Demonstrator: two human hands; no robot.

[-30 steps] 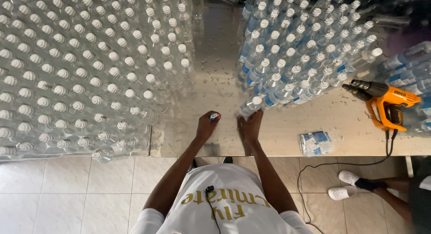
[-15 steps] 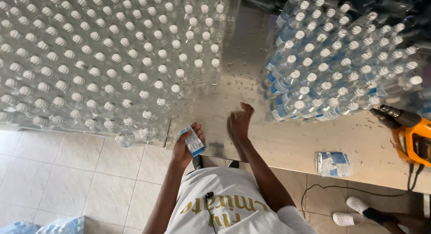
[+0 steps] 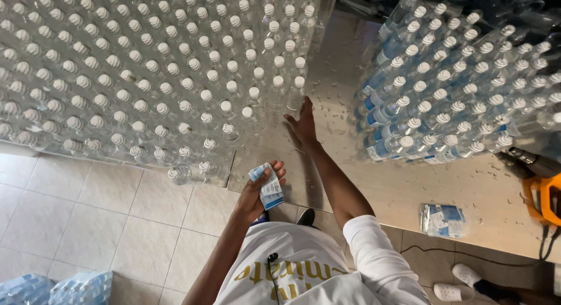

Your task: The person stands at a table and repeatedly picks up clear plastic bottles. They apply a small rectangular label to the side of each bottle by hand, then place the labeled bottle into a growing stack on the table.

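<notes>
My left hand (image 3: 257,191) holds a small bunch of blue and white labels (image 3: 267,185) over the table's front edge. My right hand (image 3: 303,125) is stretched forward with the fingers apart, touching a clear bottle at the right edge of a large block of unlabelled white-capped bottles (image 3: 146,77). To the right stands a second group of bottles with blue labels (image 3: 456,88).
The bottles stand on a wet metal table (image 3: 339,65). A wrapped pack of labels (image 3: 443,219) lies on its front right, beside an orange heat gun (image 3: 540,188). Another person's white shoes (image 3: 461,281) are at the bottom right. Wrapped bottle packs (image 3: 58,288) lie on the tiled floor.
My right hand has reached forward and left to the unlabelled bottles. My left hand has pulled back toward me with the labels. The view has shifted left.
</notes>
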